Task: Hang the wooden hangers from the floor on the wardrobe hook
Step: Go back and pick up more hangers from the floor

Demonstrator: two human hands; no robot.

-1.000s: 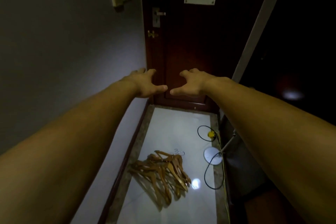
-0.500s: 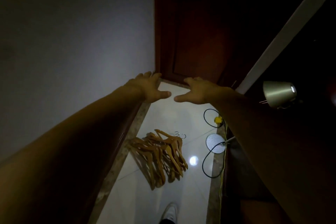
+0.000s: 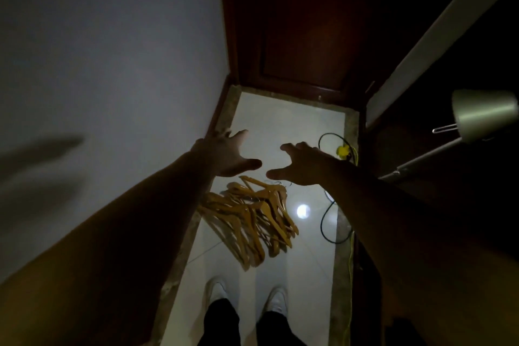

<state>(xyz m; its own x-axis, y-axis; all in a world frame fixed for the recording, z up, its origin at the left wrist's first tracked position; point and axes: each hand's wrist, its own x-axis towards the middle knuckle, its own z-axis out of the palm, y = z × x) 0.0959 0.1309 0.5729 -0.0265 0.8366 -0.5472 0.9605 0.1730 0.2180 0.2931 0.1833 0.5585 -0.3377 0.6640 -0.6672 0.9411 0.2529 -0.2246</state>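
A pile of several wooden hangers (image 3: 250,216) lies on the white tiled floor (image 3: 280,126) in a dim, narrow hallway, just ahead of my feet. My left hand (image 3: 230,154) is stretched out above the pile's far left side, fingers spread, holding nothing. My right hand (image 3: 300,166) reaches out beside it, above the pile's far end, also spread and empty. Both hands are apart from the hangers. No wardrobe hook is visible; the dark opening at the right is too dim to make out.
A dark wooden door (image 3: 295,22) closes the hallway ahead. A grey wall (image 3: 112,64) runs along the left. A black cable (image 3: 325,222) and yellow plug (image 3: 343,151) lie at the floor's right edge. A metal lamp shade (image 3: 483,115) juts in at right. My white shoes (image 3: 247,295) stand below the pile.
The view has tilted down toward the floor. Both hands have dropped and now hover over the hangers. My shoes and legs have come into view.
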